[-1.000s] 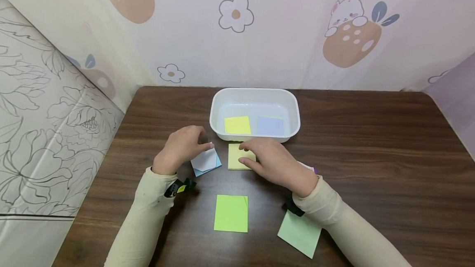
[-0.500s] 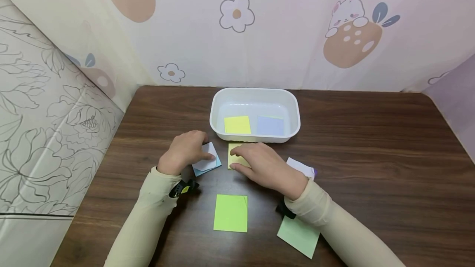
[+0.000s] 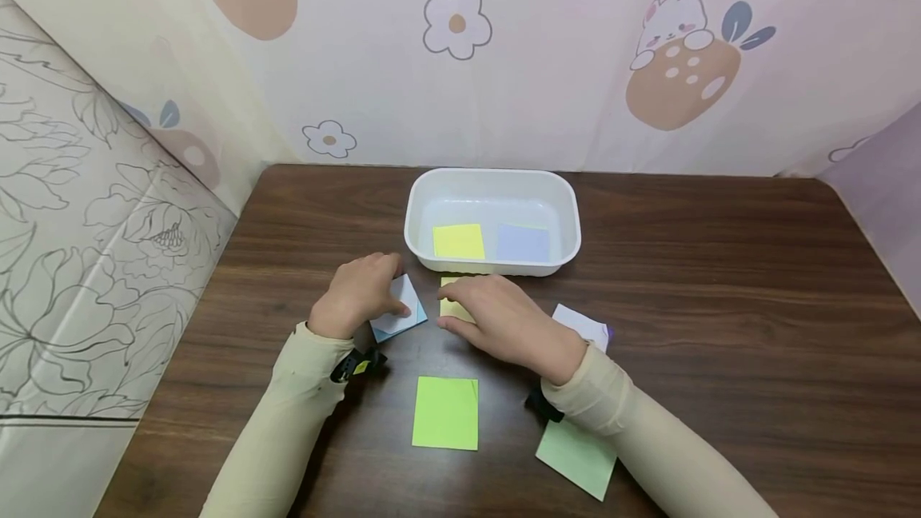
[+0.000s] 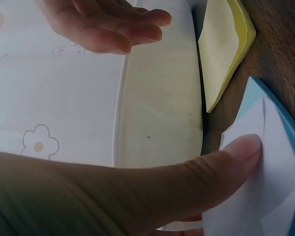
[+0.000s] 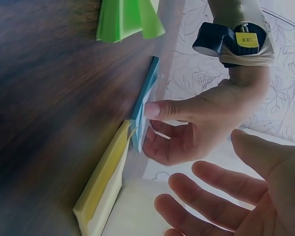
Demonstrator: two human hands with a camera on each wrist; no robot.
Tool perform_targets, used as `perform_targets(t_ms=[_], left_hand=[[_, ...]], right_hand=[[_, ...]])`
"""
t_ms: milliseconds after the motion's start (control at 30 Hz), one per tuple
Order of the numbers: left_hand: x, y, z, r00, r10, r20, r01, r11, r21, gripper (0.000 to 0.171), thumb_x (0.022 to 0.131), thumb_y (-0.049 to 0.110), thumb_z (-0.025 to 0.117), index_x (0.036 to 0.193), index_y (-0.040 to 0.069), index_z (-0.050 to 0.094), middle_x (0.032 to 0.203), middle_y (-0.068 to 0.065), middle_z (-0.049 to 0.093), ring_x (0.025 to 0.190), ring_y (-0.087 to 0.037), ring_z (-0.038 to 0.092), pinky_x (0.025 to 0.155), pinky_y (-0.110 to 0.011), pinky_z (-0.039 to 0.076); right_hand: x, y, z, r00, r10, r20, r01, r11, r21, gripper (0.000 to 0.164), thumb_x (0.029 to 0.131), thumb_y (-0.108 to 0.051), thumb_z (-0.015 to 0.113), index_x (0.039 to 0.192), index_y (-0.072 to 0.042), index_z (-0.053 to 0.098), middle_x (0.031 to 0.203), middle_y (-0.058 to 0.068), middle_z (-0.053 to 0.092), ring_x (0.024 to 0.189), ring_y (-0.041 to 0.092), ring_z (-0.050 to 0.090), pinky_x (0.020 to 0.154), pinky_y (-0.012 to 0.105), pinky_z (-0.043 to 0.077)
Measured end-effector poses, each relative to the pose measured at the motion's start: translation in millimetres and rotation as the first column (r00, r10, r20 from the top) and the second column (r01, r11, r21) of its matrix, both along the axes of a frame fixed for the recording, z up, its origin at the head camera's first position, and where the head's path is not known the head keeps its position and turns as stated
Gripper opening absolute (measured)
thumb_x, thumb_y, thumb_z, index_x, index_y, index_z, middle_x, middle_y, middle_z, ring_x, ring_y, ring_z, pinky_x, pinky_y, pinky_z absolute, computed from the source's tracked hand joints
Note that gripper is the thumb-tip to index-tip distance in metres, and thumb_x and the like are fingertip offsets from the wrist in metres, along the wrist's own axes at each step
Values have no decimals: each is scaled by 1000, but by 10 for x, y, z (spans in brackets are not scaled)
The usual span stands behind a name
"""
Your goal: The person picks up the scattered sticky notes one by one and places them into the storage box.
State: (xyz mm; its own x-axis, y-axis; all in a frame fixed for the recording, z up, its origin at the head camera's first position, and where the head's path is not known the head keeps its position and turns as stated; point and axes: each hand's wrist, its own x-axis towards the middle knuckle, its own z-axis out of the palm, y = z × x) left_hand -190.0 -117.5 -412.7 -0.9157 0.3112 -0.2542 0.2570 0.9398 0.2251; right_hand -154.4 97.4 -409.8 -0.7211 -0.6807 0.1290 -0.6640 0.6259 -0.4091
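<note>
My left hand [image 3: 354, 294] is at a small blue sticky-note pad [image 3: 400, 332] with a white sheet [image 3: 408, 294] on top. Its thumb presses on the white sheet, and the fingers curl round the pad's far edge, as the right wrist view shows. Over a pale yellow sticky-note pad [image 3: 455, 310] hovers my right hand [image 3: 507, 322], its fingers spread apart and holding nothing. The yellow pad [image 4: 223, 49] lies beside the blue one and is partly covered by the right hand in the head view.
Behind the hands a white plastic tub [image 3: 492, 174] holds a yellow note [image 3: 458, 241] and a lilac note [image 3: 523, 243]. Nearer lie a bright green note [image 3: 445, 414] and a pale green pad [image 3: 578, 458]. A white note [image 3: 581, 324] lies partly under the right forearm.
My left hand has shifted slightly right and down, its thumb coming down onto the white sheet. The right hand has drifted a little left above the yellow pad.
</note>
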Motion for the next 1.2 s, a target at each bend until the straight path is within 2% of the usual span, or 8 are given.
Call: perform_targets(t_ms=[167,367,533,667,867,1000,1200], left_hand=[[5,-21,-15,1000,-21,-15,21,1000,-2,54,63,35,83,102,10,55,92,-4,63,81,-19,59,66,-37,48],[-3,-36,1,1000,-30,2,30,1000,7,55,65,34,82,105,10,52,97,-7,67,77,-20,61,62,-36,47],[-14,-69,35,1000,-13,-5,13,1000,3,52,66,33,82,104,10,54,91,-5,65,74,-19,59,61,-36,47],[-16,-84,58,1000,-8,-9,8,1000,0,41,73,30,77,102,9,56,84,-5,63,71,-18,58,59,-36,47],[-34,-89,66,1000,-1,-16,1,1000,8,22,89,22,61,107,8,61,92,-8,66,74,-20,59,61,-37,47],[-47,-104,78,999,3,-32,-3,1000,28,21,94,17,52,109,8,63,94,-9,67,75,-21,60,62,-38,48],[-52,-154,108,999,18,-37,-16,999,31,23,96,16,48,112,9,63,100,-11,67,81,-23,61,66,-41,49]], right_hand=[[-9,-55,12,1000,10,0,-10,1000,-7,37,91,-38,55,114,-11,65,108,-1,67,97,12,59,85,35,45],[-23,-95,16,1000,15,8,-15,1000,1,37,92,-38,55,116,-12,65,109,-2,67,98,12,59,85,35,45],[-33,-113,17,1000,12,1,-12,1000,1,36,91,-38,55,115,-12,65,108,-2,67,96,12,59,84,34,46],[-34,-118,26,1000,12,0,-12,1000,-3,36,91,-38,55,114,-12,66,107,-1,67,95,12,60,83,34,46],[-30,-110,34,1000,10,1,-10,1000,-5,35,91,-37,56,114,-11,65,107,-1,67,95,13,60,84,35,46],[-30,-103,36,1000,6,1,-6,1000,-4,36,92,-37,55,114,-11,65,107,-1,67,96,13,60,84,35,46],[-32,-93,34,1000,-1,-2,1,1000,-5,36,92,-37,55,115,-12,65,109,0,67,97,14,60,85,34,46]])
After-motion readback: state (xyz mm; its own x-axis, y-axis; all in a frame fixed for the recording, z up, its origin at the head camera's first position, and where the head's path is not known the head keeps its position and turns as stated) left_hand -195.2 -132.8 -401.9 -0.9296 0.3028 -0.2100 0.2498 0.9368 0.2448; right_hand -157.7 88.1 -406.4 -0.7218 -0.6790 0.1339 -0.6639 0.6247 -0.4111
